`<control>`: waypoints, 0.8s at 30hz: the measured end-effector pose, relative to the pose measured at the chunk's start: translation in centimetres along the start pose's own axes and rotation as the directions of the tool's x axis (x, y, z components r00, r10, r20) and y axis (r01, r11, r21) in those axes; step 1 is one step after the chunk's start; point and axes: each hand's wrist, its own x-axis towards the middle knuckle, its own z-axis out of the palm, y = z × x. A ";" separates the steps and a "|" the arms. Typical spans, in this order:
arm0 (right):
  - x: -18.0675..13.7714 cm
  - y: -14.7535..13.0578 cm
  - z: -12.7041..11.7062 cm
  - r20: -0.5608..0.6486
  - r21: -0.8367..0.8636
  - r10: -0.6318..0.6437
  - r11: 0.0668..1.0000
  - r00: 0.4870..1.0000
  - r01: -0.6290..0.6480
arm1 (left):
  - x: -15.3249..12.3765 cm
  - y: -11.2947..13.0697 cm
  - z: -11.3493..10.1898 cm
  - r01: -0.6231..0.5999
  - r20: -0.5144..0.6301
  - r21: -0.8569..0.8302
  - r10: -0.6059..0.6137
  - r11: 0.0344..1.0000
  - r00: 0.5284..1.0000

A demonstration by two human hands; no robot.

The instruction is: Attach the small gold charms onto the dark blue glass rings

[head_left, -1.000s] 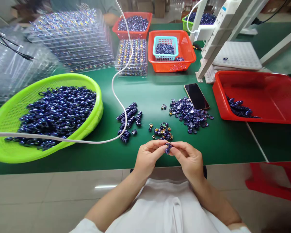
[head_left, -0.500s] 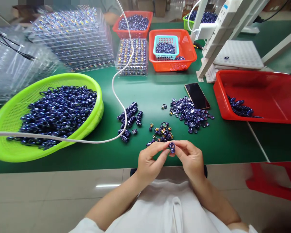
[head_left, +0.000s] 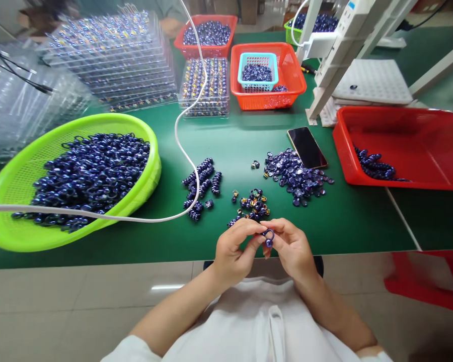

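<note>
My left hand [head_left: 234, 249] and my right hand [head_left: 290, 246] meet at the near edge of the green table [head_left: 343, 221], fingers pinched together on a small dark blue ring-shaped piece [head_left: 269, 236]. Just beyond my fingers lies a small pile of blue and gold pieces [head_left: 253, 203]. A heap of flat blue discs [head_left: 296, 176] sits further right, and short stacked rows of blue pieces [head_left: 202, 186] lie to the left.
A lime green basket [head_left: 18, 236] full of blue rings stands at left, with a white cable [head_left: 181, 146] looping over it. A red tray [head_left: 400, 125] is at right, a phone [head_left: 307, 147] beside it. Orange baskets [head_left: 287, 80] and stacked clear trays [head_left: 109, 55] stand behind.
Both hands have stayed together at the table edge, dropping slightly toward me. The blue piece has been turned between the fingertips, so its ring shape now shows.
</note>
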 end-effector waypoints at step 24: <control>0.9 -2.1 -1.6 0.375 -0.838 -0.526 0.160 0.763 0.523 | 1.2 -0.3 -0.2 0.599 0.123 -0.190 -0.587 0.778 0.800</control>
